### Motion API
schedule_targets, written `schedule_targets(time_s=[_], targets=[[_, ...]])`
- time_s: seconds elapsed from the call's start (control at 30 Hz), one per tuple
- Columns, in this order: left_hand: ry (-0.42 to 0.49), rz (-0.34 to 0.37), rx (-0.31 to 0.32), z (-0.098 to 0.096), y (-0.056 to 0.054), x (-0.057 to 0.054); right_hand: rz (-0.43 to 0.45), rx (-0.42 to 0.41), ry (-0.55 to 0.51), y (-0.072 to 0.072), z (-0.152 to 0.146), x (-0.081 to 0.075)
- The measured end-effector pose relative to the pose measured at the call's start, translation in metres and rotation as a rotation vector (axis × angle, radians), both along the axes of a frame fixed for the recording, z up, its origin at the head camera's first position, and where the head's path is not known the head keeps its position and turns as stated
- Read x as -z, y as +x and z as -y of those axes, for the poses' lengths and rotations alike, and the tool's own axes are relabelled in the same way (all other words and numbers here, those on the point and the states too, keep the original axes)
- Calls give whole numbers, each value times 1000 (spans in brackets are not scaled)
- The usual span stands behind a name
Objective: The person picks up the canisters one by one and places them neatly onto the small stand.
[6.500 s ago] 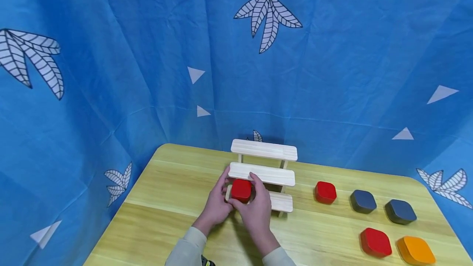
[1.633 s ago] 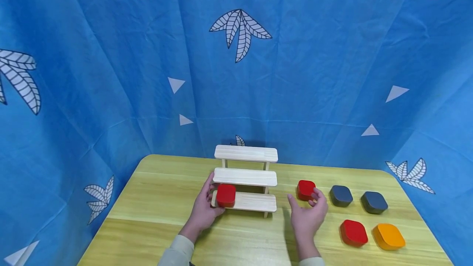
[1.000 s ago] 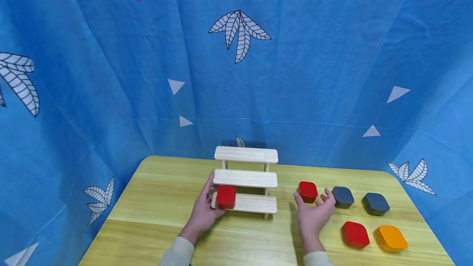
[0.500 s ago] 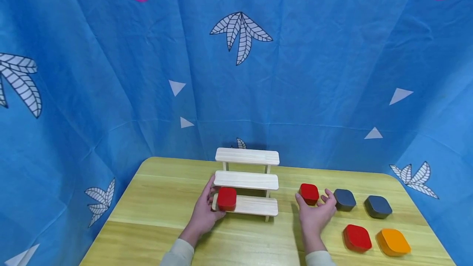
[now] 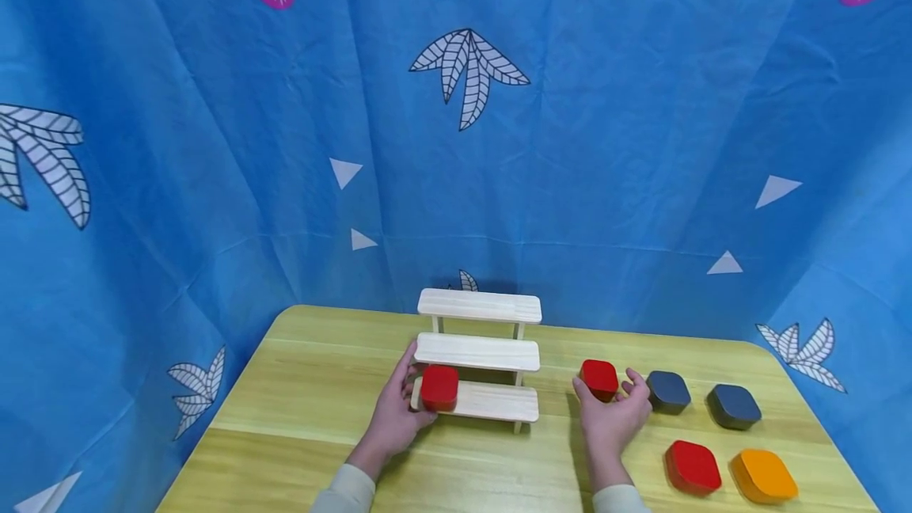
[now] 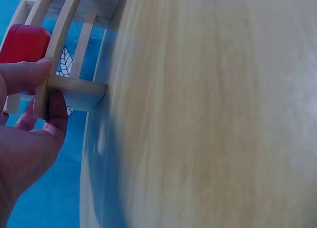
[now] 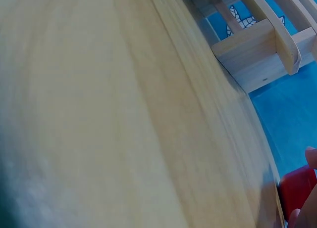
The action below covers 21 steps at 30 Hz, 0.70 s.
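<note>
A red rounded-square block (image 5: 439,388) stands on the left end of the lowest tier of a three-tier wooden shelf (image 5: 492,400). My left hand (image 5: 396,412) grips that end of the shelf. In the left wrist view its thumb (image 6: 29,74) lies on the tier's front edge beside the block, and a finger is curled underneath. Right of the shelf, a second red block (image 5: 599,378) sits on the table, held at its sides between the thumb and fingers of my right hand (image 5: 611,418). The right wrist view catches only part of this block (image 7: 297,191) and some fingertips.
Two dark grey-blue blocks (image 5: 668,392) (image 5: 734,406) stand right of my right hand. Nearer the front are another red block (image 5: 693,467) and an orange block (image 5: 764,476). A blue patterned curtain (image 5: 606,141) hangs behind the wooden table (image 5: 299,386).
Earlier, both hands were at the red block on the lowest tier. My right hand has since moved right and its fingers have come in around the second red block. The left hand stays on the shelf.
</note>
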<state>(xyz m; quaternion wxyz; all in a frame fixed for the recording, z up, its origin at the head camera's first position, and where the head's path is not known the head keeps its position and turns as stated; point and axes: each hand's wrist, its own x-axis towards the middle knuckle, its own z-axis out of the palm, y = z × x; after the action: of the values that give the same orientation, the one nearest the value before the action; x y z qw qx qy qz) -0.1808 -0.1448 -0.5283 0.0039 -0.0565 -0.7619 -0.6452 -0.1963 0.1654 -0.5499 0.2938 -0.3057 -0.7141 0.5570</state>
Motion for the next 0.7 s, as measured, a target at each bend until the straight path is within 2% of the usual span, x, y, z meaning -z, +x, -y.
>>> schedule_targets(time_s=[0.1,0.3,0.4,0.63,0.7], targets=[[-6,-3,3,-1,2,-5,13,3,-4,-1,-1,0],[-1,-1,13,-4,14,-29,30,-4,-4,-2,-3,0],[11,-8,18,-4,17,-32,39,-10,3,-4,-5,2],[-14,17,-8,1,0,1,50,-17,20,-8,-6,3],[-17,19,-12,1,0,1,48,-15,30,-10,-6,3]])
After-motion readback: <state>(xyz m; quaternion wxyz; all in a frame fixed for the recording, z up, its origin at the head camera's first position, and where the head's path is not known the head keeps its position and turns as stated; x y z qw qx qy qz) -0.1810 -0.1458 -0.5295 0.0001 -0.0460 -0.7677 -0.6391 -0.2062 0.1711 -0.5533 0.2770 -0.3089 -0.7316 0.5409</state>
